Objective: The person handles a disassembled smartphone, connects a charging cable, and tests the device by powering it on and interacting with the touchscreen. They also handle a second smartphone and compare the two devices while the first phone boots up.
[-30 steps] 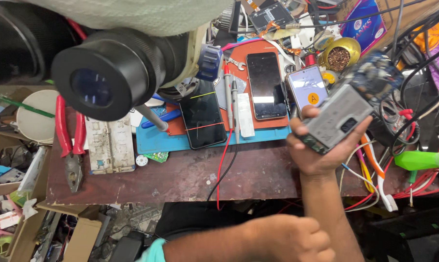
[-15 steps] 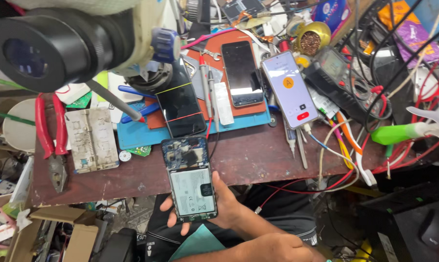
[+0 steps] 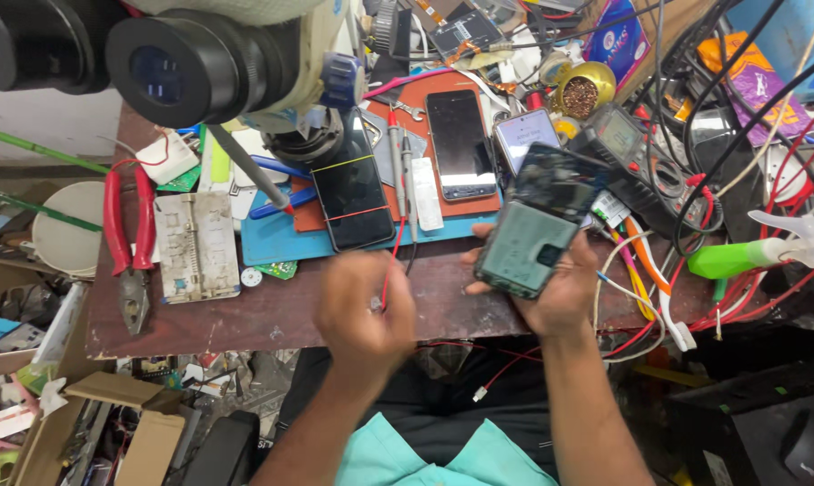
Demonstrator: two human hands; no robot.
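The right hand [image 3: 560,292] cradles an opened phone [image 3: 540,225] — back cover off, insides showing — tilted above the surface [image 3: 245,310] edge at about three o'clock. The left hand [image 3: 364,310] (blurred) sits curled at centre, fingers pinched on a red wire [image 3: 391,261]. At twelve o'clock lie two dark phones [image 3: 353,193] on a blue mat [image 3: 272,243]; red pliers [image 3: 128,234] at nine.

R hand [image 3: 565,292] holds an opened phone [image 3: 538,225] tilted over the bench edge, innards facing up. L hand [image 3: 364,310] sits blurred near the front edge, touching a red wire [image 3: 391,261], maybe pinching it, can't tell. Two dark phones [image 3: 353,193] lie on the blue mat [image 3: 272,243]. Red pliers [image 3: 130,243] far left, microscope eyepiece [image 3: 177,67] up top.
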